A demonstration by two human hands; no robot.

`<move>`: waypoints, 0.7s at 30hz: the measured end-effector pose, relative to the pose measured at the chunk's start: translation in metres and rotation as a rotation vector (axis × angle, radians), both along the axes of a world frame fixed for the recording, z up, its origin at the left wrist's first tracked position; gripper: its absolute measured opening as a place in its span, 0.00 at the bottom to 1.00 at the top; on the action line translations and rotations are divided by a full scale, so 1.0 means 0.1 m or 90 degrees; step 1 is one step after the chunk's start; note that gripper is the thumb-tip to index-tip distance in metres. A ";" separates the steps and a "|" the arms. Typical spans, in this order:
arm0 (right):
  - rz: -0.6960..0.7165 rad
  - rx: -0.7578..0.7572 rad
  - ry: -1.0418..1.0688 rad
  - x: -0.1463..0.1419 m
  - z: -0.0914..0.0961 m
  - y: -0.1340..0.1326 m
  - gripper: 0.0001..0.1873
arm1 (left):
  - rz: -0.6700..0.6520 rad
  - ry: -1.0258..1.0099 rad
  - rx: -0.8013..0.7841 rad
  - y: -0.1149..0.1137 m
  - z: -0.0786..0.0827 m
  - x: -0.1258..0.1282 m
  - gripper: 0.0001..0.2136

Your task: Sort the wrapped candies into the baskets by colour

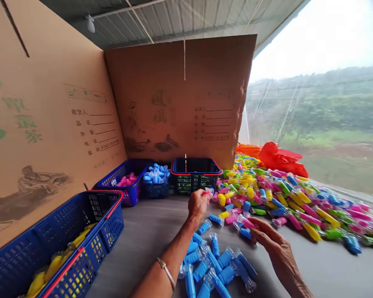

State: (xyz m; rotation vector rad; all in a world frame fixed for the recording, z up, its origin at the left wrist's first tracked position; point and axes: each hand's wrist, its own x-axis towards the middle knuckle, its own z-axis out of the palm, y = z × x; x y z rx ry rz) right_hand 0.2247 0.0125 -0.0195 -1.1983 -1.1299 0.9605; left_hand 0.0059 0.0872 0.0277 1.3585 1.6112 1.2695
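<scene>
My left hand [198,205], with a thin bracelet [166,273] on the wrist, is raised near the table's far side, its fingers closed on a small pink plastic tube [207,193]. My right hand [269,238] reaches in from the lower right, its fingertips at a pink tube [248,223] and a blue tube [245,233]. A loose group of blue tubes with clear ends [213,265] lies between my arms. A large heap of pink, yellow, green and blue tubes [286,203] spreads to the right.
Blue baskets along the left and back hold yellow tubes [52,267], pink tubes [127,180] and blue tubes [155,180]. A dark basket with a red rim [195,166] stands beside them. Cardboard panels [180,99] rise behind, and orange-red plastic bags [281,159] lie beyond the heap.
</scene>
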 end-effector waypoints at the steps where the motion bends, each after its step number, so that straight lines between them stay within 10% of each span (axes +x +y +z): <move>1: 0.000 -0.007 0.016 0.01 -0.01 0.02 0.26 | 0.037 -0.053 0.023 -0.08 0.10 -0.19 0.14; 6: -0.003 -0.021 0.079 -0.05 -0.03 0.02 0.29 | 0.357 -0.436 0.154 -0.27 0.69 -1.32 0.14; 10: -0.011 -0.014 0.024 -0.18 -0.04 -0.07 0.28 | 0.386 -0.487 0.133 -0.27 0.92 -1.86 0.10; 15: -0.005 -0.014 0.041 -0.68 0.41 -0.16 0.28 | 0.315 -0.490 0.125 -0.65 0.69 -1.75 0.13; 21: 0.302 0.038 0.074 -2.28 1.37 0.14 0.19 | 0.252 -0.438 0.153 -1.10 0.16 -1.50 0.18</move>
